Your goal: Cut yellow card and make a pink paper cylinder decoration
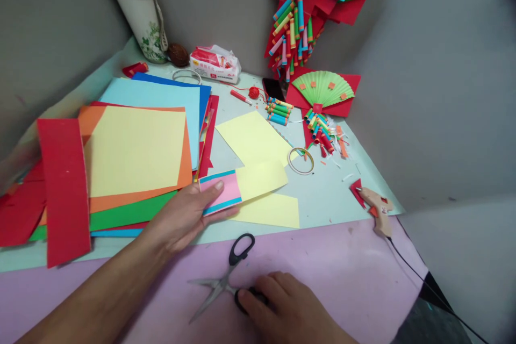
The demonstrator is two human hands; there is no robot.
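Note:
Near the middle, my left hand (pixel 181 217) is closed on a pink card with blue edge strips (pixel 226 189), the thumb pressing on its face. A pale yellow paper strip (pixel 264 180) extends from behind that card to the right; I cannot tell whether it is gripped too. Lower down, black-handled scissors (pixel 221 282) lie spread on the purple surface. My right hand (pixel 284 306) has its fingers on one handle loop of the scissors, while the other loop points up and away. Under and behind the left hand are more yellow paper sheets (pixel 258 137).
Stacked coloured paper (pixel 137 150) and a red strip (pixel 64 193) cover the left. A tape roll (pixel 300 161), paper tubes (pixel 279 111) and a green paper fan (pixel 322 88) lie right of centre. A glue gun (pixel 379 209) with a cord rests at the right edge. A cup (pixel 139 16) stands behind.

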